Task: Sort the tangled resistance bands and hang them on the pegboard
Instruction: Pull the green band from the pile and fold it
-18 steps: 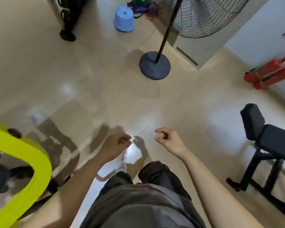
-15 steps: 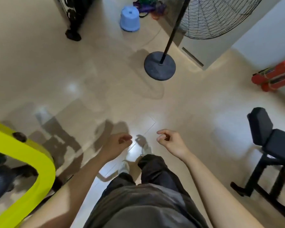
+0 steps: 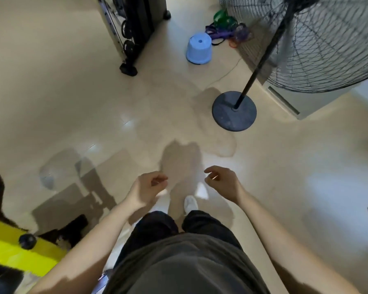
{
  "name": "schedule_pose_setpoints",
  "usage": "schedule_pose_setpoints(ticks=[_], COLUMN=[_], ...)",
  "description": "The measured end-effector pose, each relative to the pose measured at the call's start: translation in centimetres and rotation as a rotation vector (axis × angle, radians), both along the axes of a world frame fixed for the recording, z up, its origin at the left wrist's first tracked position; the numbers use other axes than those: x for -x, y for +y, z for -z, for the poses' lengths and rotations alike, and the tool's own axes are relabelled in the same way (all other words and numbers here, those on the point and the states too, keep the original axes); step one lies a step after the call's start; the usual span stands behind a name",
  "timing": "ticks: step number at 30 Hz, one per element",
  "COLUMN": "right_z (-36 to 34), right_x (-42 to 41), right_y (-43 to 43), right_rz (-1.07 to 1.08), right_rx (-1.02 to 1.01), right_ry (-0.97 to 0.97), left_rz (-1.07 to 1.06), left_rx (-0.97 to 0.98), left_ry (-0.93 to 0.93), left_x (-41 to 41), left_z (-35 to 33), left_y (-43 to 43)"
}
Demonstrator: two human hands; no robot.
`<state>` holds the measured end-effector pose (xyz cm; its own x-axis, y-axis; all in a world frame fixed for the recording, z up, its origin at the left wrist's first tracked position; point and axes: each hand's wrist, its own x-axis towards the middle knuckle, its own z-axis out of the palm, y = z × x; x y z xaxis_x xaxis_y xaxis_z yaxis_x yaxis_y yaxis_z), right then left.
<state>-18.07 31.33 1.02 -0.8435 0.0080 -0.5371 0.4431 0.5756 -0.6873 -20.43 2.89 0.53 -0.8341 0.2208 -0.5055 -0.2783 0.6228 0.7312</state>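
Hazards, judged from present layout:

1. Trip risk. A thin cable (image 3: 225, 74) trails across the floor (image 3: 72, 102) from near the blue stool (image 3: 199, 48) toward the fan base (image 3: 234, 111). It lies on the direct line to the bands and is pale on pale tile, so easily missed.
2. Knock risk. The fan cage (image 3: 317, 43) overhangs the bands' corner, and part of the heap shows only through the mesh. A reach from the right side could catch the cage or pole and rock the stand.
3. Snag risk. The resistance bands (image 3: 223, 31) lie as one knotted heap (purple, green, an orange strand; no. of bands not countable). Pulling one loop will prob. drag the rest, maybe into the stool.
4. Floor is glossy w/ glare patches, so a slip is possible if the person hurries.

Grip status: left hand (image 3: 146, 188) and right hand (image 3: 222, 182) both hang forward w/ fingers loosely curled, grasping nothing.

Position of task item: bands on the floor at the far end, just beyond the stool, well apart from both hands and slightly to the right of them. Fan base stands between, off to the right. Pegboard not in view.
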Motion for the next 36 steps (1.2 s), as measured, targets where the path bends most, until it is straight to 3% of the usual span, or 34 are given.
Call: schedule_pose_setpoints(ticks=[8,15,17,19,26,36], right_z=[0.4,1.0,0.8,0.6,0.2,3.3], right_x=[12.9,25.0,28.4,32.2,43.9,63.5], right_y=[-1.4,-6.1,-7.5,-8.6,-10.4,-6.9], right_rz=[-0.145,-0.253,-0.278,-0.263,-0.157,-0.026], right_rx=[-0.044,-0.126,-0.133,-0.125,-0.092,-0.023], right_ry=[-0.027,0.012,-0.014,-0.016,-0.009,-0.046], left_rz=[-0.166,-0.203,-0.216,-0.195,-0.042,0.091], left_rx=[-0.034,-0.066,-0.084,-0.079,0.000,0.082], left_ry=[-0.035,-0.005,-0.068,-0.129,-0.068,-0.075], left_x=[9.1,20.4,24.1,28.4,44.4,66.1], left_z=[0.2,1.5,1.8,1.7,0.2,-0.2], left_y=[-1.3,-5.7,-7.2,-8.4,-9.6,-6.1])
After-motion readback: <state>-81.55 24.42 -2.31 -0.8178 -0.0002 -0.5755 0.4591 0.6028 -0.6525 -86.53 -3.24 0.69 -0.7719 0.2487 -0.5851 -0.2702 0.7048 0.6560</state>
